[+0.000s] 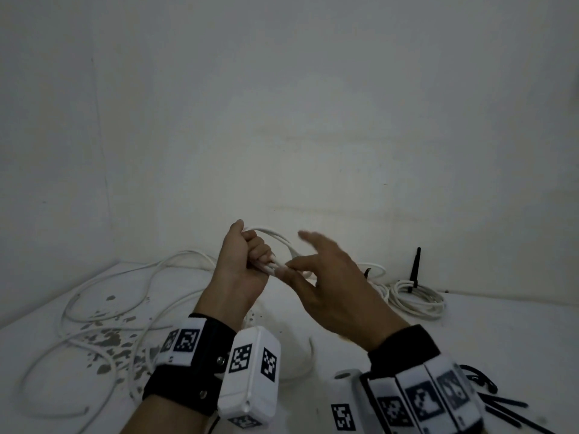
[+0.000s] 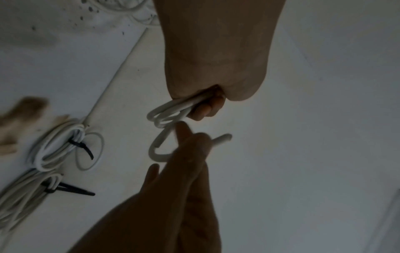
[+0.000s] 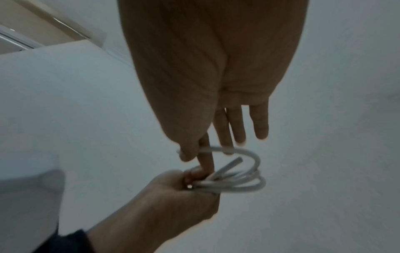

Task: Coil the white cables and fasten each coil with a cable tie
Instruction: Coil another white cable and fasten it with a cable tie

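Your left hand [image 1: 242, 264] fists a small white coil [image 3: 238, 179], raised between your hands. Your right hand [image 1: 329, 286] pinches its free end with thumb and forefinger, other fingers straight. Tied coils [image 1: 416, 297] lie right of your right hand.

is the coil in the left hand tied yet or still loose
Loose: the coil is only gripped by the left hand; no tie on it, and its cut end sticks free.

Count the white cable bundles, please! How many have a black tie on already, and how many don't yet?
Tied coils: 2
Untied coil, gripped in the left hand: 1
Total: 3 coils
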Demonstrator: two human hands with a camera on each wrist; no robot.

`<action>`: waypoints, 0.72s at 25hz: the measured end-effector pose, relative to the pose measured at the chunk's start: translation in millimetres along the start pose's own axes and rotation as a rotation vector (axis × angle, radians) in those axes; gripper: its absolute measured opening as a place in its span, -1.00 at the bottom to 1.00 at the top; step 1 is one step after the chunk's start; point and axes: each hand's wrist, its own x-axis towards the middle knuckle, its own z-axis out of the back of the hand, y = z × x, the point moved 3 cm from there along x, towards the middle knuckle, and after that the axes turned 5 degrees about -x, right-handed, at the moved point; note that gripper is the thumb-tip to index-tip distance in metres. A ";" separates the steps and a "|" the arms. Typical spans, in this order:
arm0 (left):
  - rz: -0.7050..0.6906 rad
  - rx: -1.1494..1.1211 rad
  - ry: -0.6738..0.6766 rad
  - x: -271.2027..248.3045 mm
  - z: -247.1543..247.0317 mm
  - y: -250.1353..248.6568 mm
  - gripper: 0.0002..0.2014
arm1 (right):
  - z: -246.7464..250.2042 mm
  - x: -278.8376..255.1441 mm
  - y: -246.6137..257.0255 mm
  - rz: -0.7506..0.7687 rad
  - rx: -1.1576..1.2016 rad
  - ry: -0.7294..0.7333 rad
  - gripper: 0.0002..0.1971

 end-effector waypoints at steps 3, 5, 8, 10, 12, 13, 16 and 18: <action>0.004 0.049 0.029 -6.4 -7.0 11.4 -0.50 | -8.6 -0.3 -1.5 -0.062 0.101 -0.230 -0.73; 0.005 0.076 0.071 -9.8 -10.1 17.9 -0.52 | -17.0 -0.6 -6.7 -0.140 0.198 -0.277 -0.76; 0.009 0.051 0.103 -12.6 -16.4 20.7 -0.54 | -29.4 -0.8 -20.5 -0.209 0.293 -0.323 -0.69; 0.059 0.005 0.139 -15.2 -20.3 21.6 -0.55 | -34.8 -0.9 -25.4 -0.186 0.314 -0.346 -0.67; 0.108 -0.015 0.170 -17.0 -20.8 22.9 -0.55 | -35.4 -2.6 -24.6 -0.132 0.355 -0.404 -0.68; 0.124 -0.017 0.174 -16.9 -19.9 23.2 -0.55 | -33.8 -3.7 -24.5 -0.110 0.388 -0.434 -0.70; 0.111 -0.012 0.137 -13.5 -16.4 19.5 -0.54 | -28.6 -3.9 -25.4 -0.006 0.464 -0.422 -0.83; 0.089 -0.024 0.114 -11.3 -14.8 17.1 -0.53 | -27.7 -3.1 -21.3 0.103 0.394 -0.391 -0.85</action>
